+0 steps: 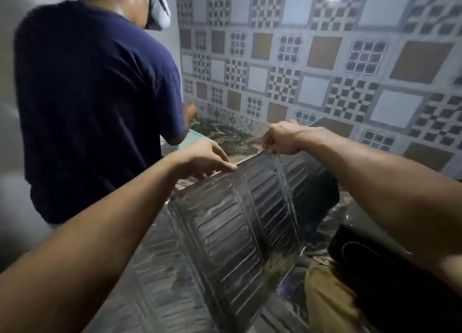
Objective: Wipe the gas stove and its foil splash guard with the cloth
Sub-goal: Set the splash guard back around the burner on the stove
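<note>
Foil makes up the one ribbed splash guard (240,207), which stands tilted over the marbled counter (225,135) in at least two folded panels, just left of the single dark gas stove (370,270). Two hands hold its top edge: the left hand (207,157) pinches it near the left corner, and the right hand (280,139) grips it further right with curled fingers. One other person in a navy shirt (95,83) stands at the left before the patterned tile wall (325,58).
</note>
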### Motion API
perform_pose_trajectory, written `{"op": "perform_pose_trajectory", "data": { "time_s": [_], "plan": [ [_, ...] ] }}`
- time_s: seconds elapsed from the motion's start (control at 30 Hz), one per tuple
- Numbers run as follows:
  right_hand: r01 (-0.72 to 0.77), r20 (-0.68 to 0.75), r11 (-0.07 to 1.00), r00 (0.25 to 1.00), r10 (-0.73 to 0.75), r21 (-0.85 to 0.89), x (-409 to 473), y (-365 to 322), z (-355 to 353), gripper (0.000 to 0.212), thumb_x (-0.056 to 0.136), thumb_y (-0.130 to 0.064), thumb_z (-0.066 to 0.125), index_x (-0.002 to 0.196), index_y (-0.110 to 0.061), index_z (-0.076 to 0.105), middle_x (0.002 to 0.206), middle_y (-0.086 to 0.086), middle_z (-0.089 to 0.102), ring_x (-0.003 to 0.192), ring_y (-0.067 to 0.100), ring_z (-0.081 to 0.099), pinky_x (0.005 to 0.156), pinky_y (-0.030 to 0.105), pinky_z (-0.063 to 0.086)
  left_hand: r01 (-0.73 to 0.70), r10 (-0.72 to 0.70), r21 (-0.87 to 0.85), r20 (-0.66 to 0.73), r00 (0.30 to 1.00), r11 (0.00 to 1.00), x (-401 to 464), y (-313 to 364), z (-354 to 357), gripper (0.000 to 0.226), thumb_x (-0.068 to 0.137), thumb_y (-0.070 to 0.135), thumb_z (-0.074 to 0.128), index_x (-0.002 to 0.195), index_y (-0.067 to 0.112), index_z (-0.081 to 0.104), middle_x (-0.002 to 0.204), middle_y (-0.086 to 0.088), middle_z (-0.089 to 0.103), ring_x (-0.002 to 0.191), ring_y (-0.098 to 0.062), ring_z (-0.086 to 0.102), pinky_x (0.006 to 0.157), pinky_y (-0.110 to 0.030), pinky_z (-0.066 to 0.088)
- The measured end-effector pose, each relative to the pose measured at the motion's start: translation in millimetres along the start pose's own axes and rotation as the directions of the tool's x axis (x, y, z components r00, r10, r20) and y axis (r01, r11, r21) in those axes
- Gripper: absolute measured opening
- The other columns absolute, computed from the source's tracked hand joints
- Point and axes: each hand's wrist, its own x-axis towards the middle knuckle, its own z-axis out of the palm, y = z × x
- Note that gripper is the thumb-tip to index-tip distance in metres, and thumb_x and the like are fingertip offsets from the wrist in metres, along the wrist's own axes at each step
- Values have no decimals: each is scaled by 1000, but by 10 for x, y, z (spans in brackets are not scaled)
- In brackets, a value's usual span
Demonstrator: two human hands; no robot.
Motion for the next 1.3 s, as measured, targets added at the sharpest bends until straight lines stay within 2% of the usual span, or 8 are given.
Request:
{"op": "perform_pose_trajectory", "data": {
  "time_s": [0.1, 0.17, 0.43, 0.6, 0.7, 0.93, 1.13, 1.3],
  "plan": [
    [9, -8, 993, 1000, -9, 118, -88, 144, -261, 11, 84, -20, 71, 83, -31, 68, 92, -4, 66, 82, 12, 56, 61, 18, 37, 53, -62, 51, 187, 980, 997, -215, -15, -388, 72, 42, 63, 86, 89, 10, 76, 70, -3, 62, 59, -16, 56, 59, -27, 52],
    [1, -62, 991, 998, 7, 136, -118, 273, -408, 9, 83, -19, 72, 92, -23, 74, 97, 0, 69, 86, 14, 59, 70, 21, 45, 65, -92, 118, 239, 967, 991, -297, -56, -632, 83, 30, 63, 88, 92, 9, 76, 76, -5, 69, 68, -19, 63, 62, -30, 56],
    [-121, -201, 974, 967, 159, 190, -306, 1014, -871, 8, 85, -21, 71, 92, -24, 73, 104, 0, 68, 92, 20, 60, 85, 30, 46, 130, -194, 301, 197, 961, 945, -243, -181, -933, 33, 65, 13, 88, 95, 9, 73, 75, 2, 71, 66, -12, 65, 63, -31, 56],
    [-193, -309, 937, 908, 283, 292, -584, 1508, -1093, 16, 87, -9, 67, 97, -19, 74, 104, 1, 69, 95, 21, 59, 93, 35, 47, 59, -98, 361, 90, 991, 931, -13, -206, -894, 29, 49, 24, 80, 74, 11, 74, 65, 1, 65, 63, -13, 55, 62, -29, 43],
    [-294, -391, 921, 840, 377, 256, -755, 1825, -1177, 25, 86, -2, 62, 100, -19, 73, 102, 1, 70, 88, 18, 58, 87, 30, 46, 34, -13, 402, -57, 998, 915, 156, -91, -826, 4, 69, 10, 76, 67, 10, 72, 57, 6, 57, 54, -4, 51, 57, -23, 40],
    [-419, -482, 861, 713, 509, 290, -1297, 2523, -1243, 23, 86, -8, 63, 104, -18, 72, 110, 4, 71, 98, 26, 63, 95, 36, 48, -100, 105, 152, -24, 994, 983, 606, 710, -421, 12, 63, 12, 78, 72, 5, 75, 75, -14, 71, 73, -26, 66, 78, -43, 53],
    [-482, -595, 814, 565, 572, 325, -1754, 3125, -1046, 22, 89, -14, 62, 109, -17, 71, 112, 12, 69, 100, 33, 61, 90, 39, 50, -229, 235, -106, 56, 970, 968, 775, 1440, 325, 47, 48, 20, 80, 86, -7, 70, 72, -13, 67, 60, -21, 60, 64, -28, 49],
    [-530, -675, 784, 451, 584, 324, -2131, 3592, -849, 20, 89, -14, 62, 106, -14, 72, 106, 16, 71, 97, 37, 62, 85, 40, 50, -278, 302, -219, 83, 950, 935, 988, 2008, 961, 16, 60, 15, 80, 73, 7, 74, 72, -7, 69, 66, -18, 61, 71, -26, 46]
  ]
}}
